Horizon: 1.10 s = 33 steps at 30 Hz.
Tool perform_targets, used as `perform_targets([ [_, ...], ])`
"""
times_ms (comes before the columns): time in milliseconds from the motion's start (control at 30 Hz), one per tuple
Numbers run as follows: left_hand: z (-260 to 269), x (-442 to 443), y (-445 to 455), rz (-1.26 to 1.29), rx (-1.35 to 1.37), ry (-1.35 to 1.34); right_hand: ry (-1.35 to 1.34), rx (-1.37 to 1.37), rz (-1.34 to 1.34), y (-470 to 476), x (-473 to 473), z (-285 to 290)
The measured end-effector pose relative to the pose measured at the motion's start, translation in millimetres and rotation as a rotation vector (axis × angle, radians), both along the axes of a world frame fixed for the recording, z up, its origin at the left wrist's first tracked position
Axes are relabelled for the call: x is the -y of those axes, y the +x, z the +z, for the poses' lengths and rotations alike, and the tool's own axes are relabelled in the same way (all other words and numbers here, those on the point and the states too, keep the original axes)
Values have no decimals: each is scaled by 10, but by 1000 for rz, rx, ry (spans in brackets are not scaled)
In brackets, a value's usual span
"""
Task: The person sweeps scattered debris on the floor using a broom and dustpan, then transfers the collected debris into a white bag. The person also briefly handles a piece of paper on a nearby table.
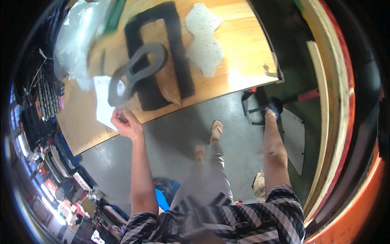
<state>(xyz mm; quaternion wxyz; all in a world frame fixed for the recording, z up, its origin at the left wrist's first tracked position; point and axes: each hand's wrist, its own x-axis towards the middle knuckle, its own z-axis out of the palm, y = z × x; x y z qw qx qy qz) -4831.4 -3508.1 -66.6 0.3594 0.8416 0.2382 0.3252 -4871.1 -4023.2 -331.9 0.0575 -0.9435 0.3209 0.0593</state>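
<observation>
My left hand point(127, 124) is at the table's front edge, thumb and fingers pinched at the near end of a grey figure-eight foam or felt piece point(157, 65). This piece has open loops and is tilted above the table, slightly blurred. Beneath it lies a black sheet point(179, 58) with a long opening cut through it. A white figure-eight sheet with small slits point(204, 39) rests to its right. My right hand point(272, 109) is low beyond the table's right corner, in dark blue, blurred covering. Beside it runs a dark bar with a pinkish-red end point(307, 95); whether I grip it is unclear.
The wooden table point(240, 39) ends in a corner at right. Clear plastic sheeting point(74, 42), a green object point(115, 15) and white paper point(103, 100) lie at its left. Wooden boards point(330, 91) rise at right. A pale panel point(294, 140) stands near my right arm.
</observation>
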Motion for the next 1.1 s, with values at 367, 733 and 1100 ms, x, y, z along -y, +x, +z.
perform_targets([
  [367, 4, -32, -4, 3, -66, 101, 578, -238, -148, 295, 118, -475],
  [733, -40, -58, -31, -76, -13, 84, 389, 119, -382, 649, -106, 74],
  [1100, -83, -62, -31, -109, 23, 148, 401, 215, -41, 603, -28, 77],
])
